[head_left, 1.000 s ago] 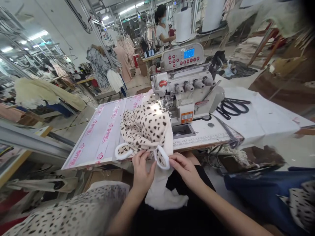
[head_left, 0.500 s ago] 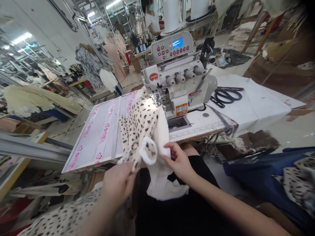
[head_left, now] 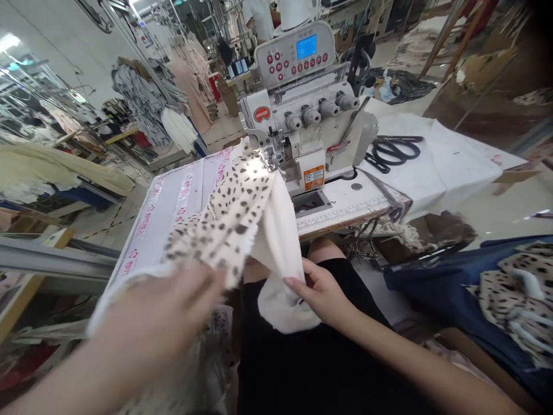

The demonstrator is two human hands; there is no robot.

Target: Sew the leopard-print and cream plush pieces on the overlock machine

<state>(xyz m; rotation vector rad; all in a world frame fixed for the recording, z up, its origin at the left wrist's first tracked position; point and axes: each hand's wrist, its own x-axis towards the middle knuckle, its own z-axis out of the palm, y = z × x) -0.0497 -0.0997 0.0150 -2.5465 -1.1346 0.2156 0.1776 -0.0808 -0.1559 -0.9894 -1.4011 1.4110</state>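
A black-spotted cream fabric (head_left: 235, 213) runs from under the needle area of an overlock sewing machine (head_left: 302, 121) towards me. My left hand (head_left: 173, 300), smeared by motion, is curled on the near left part of this fabric, and a white edge (head_left: 129, 278) shows beyond its wrist. A plain white fabric (head_left: 283, 225) hangs from the machine over the table's front edge onto my lap. My right hand (head_left: 322, 291) pinches its side between thumb and fingers. The fabric under the presser foot is partly hidden by the machine head and glare.
Black-handled scissors (head_left: 395, 153) lie on the white-covered table right of the machine. A metal ruler strip (head_left: 341, 214) runs along the table's front edge. At the right, spotted pieces (head_left: 514, 288) lie on blue cloth (head_left: 432, 276). Garment racks and a person's torso (head_left: 258, 20) are behind.
My left hand has swung left and towards me, spreading the spotted fabric and taking the white-edged part leftwards. My right hand keeps its pinch, slightly lower. The view has shifted a little.
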